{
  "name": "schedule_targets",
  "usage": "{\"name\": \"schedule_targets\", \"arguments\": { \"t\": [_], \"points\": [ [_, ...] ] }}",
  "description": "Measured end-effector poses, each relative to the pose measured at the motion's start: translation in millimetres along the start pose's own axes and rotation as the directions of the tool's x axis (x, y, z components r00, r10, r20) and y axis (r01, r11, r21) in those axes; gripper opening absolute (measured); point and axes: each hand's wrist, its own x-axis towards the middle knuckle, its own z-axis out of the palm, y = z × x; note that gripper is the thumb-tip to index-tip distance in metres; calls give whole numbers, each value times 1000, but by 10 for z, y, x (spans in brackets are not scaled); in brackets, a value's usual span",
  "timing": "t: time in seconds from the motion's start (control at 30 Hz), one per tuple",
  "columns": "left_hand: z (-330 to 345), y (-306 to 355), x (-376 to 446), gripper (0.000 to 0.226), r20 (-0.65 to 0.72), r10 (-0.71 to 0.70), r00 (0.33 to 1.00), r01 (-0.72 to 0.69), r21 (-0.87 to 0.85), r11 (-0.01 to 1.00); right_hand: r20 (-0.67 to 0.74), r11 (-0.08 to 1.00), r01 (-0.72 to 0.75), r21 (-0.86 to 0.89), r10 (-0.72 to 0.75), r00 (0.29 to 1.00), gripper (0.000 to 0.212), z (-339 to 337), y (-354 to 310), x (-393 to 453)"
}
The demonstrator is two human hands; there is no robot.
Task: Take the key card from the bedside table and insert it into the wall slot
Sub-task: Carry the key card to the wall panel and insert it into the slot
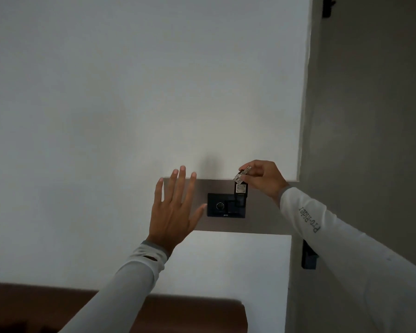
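A black wall slot unit (220,205) with a round dial is mounted on a grey-brown wall panel (259,212). A black key card (240,189) with a pale round emblem stands upright with its lower end in the slot at the unit's right side. My right hand (262,180) pinches a metal key (242,174) attached to the card's top. To the left of the unit, my left hand (173,207) is raised flat with fingers spread, and its thumb tip nearly touches the unit's left edge.
White wall fills the upper and left view. A wall corner (298,164) runs down on the right, with a darker recessed wall beyond and a black fixture (309,258) on it. A dark brown furniture top (190,313) lies at the bottom.
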Motion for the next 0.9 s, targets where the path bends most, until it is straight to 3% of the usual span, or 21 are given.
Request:
{"name": "schedule_targets", "arguments": {
  "t": [0.53, 0.9],
  "points": [
    [1820, 214, 857, 78, 11, 90, 996, -89, -73, 993, -78, 991, 39, -127, -50, 996, 18, 279, 1127, 1176],
    [2376, 275, 685, 73, -1, 67, 998, -66, -163, 984, -19, 957, 146, -251, -156, 988, 19, 395, 1479, 1241]
  ]
}}
